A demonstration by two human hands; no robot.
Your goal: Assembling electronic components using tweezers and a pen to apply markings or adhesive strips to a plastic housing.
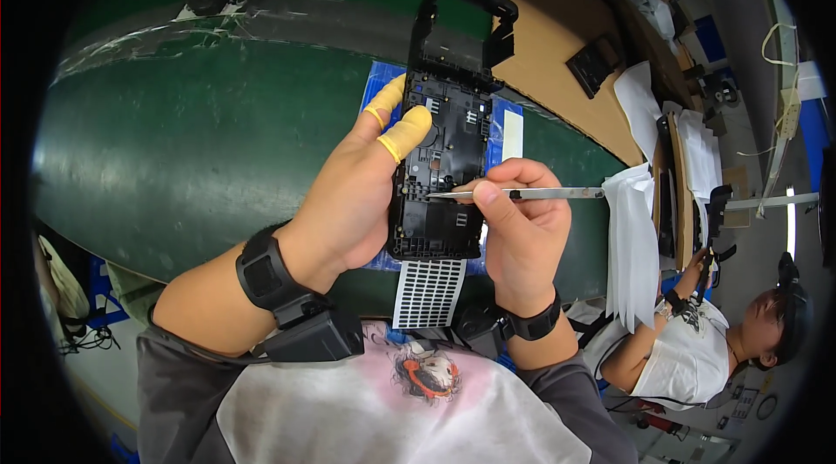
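Observation:
A long black plastic housing [447, 137] with ribs, clips and an open frame at its far end lies in front of me, over blue material. My left hand [348, 190] grips its left edge, with yellow finger cots [405, 135] on the thumb and a finger. Slim silver tweezers [557, 193] are pinched in my right hand [527, 233], at the housing's right side. Their pointed tip reaches over the inside of the lower half; whether it touches or carries anything is too small to tell. A white sheet of small black stickers [428, 294] sticks out below the housing.
The green table [200, 151] extends to the left. Brown cardboard [557, 46] with a black part [594, 65] on it lies at the far right. White sheets [629, 238] hang beside the table's right end. Another person [697, 346] sits farther right.

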